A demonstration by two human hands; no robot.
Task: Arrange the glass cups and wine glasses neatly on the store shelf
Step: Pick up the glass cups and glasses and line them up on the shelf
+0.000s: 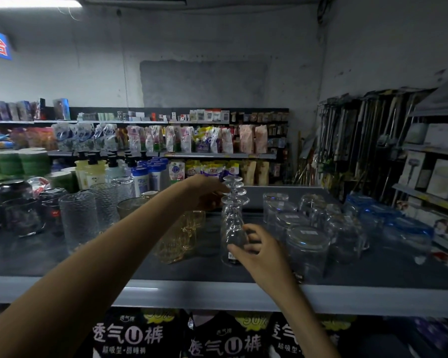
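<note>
A row of upside-down wine glasses [232, 228] runs back along the middle of the dark top shelf [62, 254], their round feet up. My right hand [256, 251] curls its fingers round the bowl of the nearest wine glass. My left hand [204, 193] reaches further back and touches the stem and foot of a glass behind it. Amber glass mugs [179, 236] stand left of the row. Clear tumblers [308, 246] stand upside down to the right. Tall textured cups [79, 218] stand on the left.
Dark glass bowls [21, 215] sit at the far left. Blue-wrapped glass packs [404, 228] lie at the right end. Bottles and refill pouches fill the shelves behind. Mops hang at the right. Black packets hang below the shelf's grey front edge [192, 293].
</note>
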